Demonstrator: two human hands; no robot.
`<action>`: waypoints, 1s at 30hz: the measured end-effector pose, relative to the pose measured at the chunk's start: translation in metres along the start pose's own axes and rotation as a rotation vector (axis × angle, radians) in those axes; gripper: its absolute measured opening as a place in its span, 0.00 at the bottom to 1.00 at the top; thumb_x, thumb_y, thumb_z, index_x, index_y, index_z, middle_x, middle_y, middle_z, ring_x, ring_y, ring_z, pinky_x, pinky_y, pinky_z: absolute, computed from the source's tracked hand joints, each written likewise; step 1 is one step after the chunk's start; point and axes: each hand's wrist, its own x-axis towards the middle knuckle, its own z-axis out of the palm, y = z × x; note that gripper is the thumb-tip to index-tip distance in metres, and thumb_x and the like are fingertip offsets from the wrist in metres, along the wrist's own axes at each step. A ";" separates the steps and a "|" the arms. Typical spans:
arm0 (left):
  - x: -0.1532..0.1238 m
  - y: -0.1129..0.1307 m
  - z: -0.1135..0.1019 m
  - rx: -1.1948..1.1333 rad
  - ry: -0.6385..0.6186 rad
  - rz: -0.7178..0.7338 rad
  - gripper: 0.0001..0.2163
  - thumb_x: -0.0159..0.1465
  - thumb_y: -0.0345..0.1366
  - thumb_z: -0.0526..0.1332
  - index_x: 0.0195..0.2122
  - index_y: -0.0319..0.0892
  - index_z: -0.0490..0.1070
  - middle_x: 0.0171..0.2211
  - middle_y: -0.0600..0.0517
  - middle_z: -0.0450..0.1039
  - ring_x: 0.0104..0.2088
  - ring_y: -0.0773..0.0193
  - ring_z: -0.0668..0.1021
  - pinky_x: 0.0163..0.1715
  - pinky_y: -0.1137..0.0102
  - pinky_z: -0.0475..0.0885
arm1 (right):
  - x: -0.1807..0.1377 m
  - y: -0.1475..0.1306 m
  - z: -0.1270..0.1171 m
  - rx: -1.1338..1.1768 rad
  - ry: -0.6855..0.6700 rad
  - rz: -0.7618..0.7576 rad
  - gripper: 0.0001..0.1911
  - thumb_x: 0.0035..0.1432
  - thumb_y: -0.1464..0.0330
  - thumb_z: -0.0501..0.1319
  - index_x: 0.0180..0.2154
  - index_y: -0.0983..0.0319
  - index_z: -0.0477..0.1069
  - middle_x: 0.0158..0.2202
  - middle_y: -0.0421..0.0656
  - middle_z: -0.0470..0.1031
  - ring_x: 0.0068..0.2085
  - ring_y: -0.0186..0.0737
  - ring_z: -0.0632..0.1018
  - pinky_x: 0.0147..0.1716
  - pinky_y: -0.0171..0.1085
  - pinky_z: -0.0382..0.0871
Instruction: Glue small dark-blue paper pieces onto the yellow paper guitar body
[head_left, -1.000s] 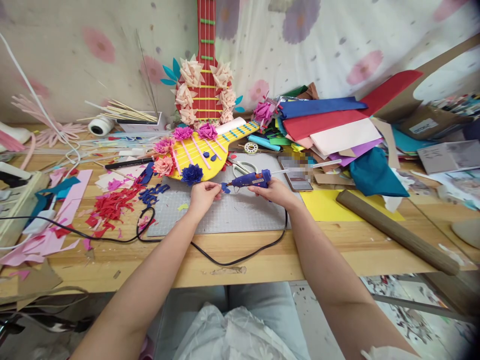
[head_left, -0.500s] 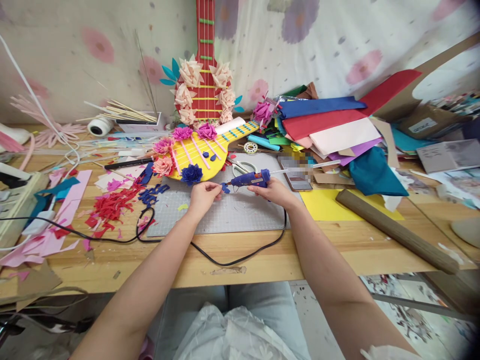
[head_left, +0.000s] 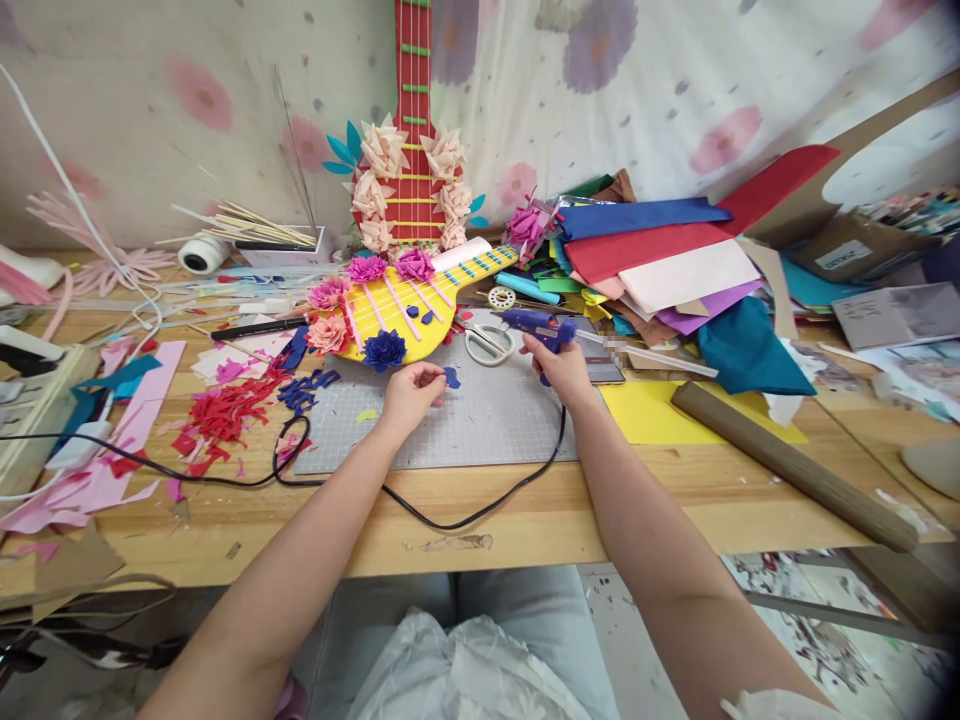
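Between the fingertips of my left hand (head_left: 412,396) is a small blue paper petal (head_left: 452,378), held over the grey cutting mat (head_left: 495,430). My right hand (head_left: 559,368) grips a blue hot glue gun (head_left: 536,325) by its handle; its nozzle points left and a clear glue stick (head_left: 652,358) sticks out of its back. Just beyond my left hand lies a yellow paper guitar (head_left: 409,335), with a dark blue paper flower (head_left: 384,349) at its near edge and pink flowers (head_left: 367,267) along its side. Scissors (head_left: 489,344) lie between the guitar and the glue gun.
A red guitar (head_left: 415,205) with peach flowers stands at the back. Red paper scraps (head_left: 232,410) and blue scraps (head_left: 304,391) lie left. Coloured sheets (head_left: 660,250) are piled right, near a brown roll (head_left: 795,465). The black cord (head_left: 480,523) loops along the front.
My right hand has drawn the glue gun to the right and slightly up, away from the blue petal. My left hand stays nearly in place with the petal.
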 end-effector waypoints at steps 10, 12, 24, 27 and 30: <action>-0.005 0.004 0.000 -0.020 0.025 0.011 0.10 0.47 0.37 0.63 0.28 0.40 0.67 0.24 0.53 0.70 0.32 0.60 0.78 0.19 0.73 0.72 | 0.021 0.017 0.006 -0.453 0.157 -0.014 0.23 0.52 0.55 0.58 0.43 0.65 0.68 0.42 0.54 0.74 0.43 0.50 0.74 0.42 0.44 0.65; -0.006 0.005 0.000 -0.016 0.016 0.014 0.09 0.48 0.37 0.62 0.29 0.39 0.67 0.25 0.52 0.70 0.32 0.59 0.78 0.18 0.73 0.72 | 0.016 0.012 0.003 -0.503 0.165 -0.017 0.24 0.50 0.56 0.60 0.44 0.66 0.66 0.43 0.56 0.73 0.45 0.51 0.73 0.43 0.44 0.64; -0.017 -0.004 0.000 0.659 0.014 0.414 0.23 0.57 0.30 0.58 0.54 0.43 0.58 0.34 0.53 0.75 0.30 0.68 0.76 0.33 0.72 0.70 | -0.029 -0.030 -0.006 -0.339 -0.199 -0.230 0.12 0.50 0.59 0.61 0.31 0.59 0.63 0.29 0.41 0.72 0.30 0.38 0.72 0.31 0.36 0.63; -0.019 -0.002 0.001 0.820 -0.013 0.509 0.25 0.58 0.30 0.57 0.57 0.42 0.54 0.35 0.51 0.76 0.33 0.65 0.77 0.34 0.72 0.69 | -0.040 -0.039 0.019 -0.225 -0.337 -0.455 0.11 0.53 0.65 0.58 0.40 0.59 0.63 0.35 0.41 0.75 0.35 0.37 0.74 0.36 0.36 0.65; -0.020 0.000 0.002 0.900 -0.055 0.548 0.27 0.59 0.31 0.56 0.60 0.41 0.51 0.36 0.50 0.77 0.35 0.63 0.78 0.33 0.73 0.68 | -0.048 -0.045 0.038 -0.322 -0.403 -0.591 0.15 0.53 0.72 0.56 0.44 0.59 0.62 0.38 0.43 0.75 0.39 0.39 0.74 0.41 0.38 0.65</action>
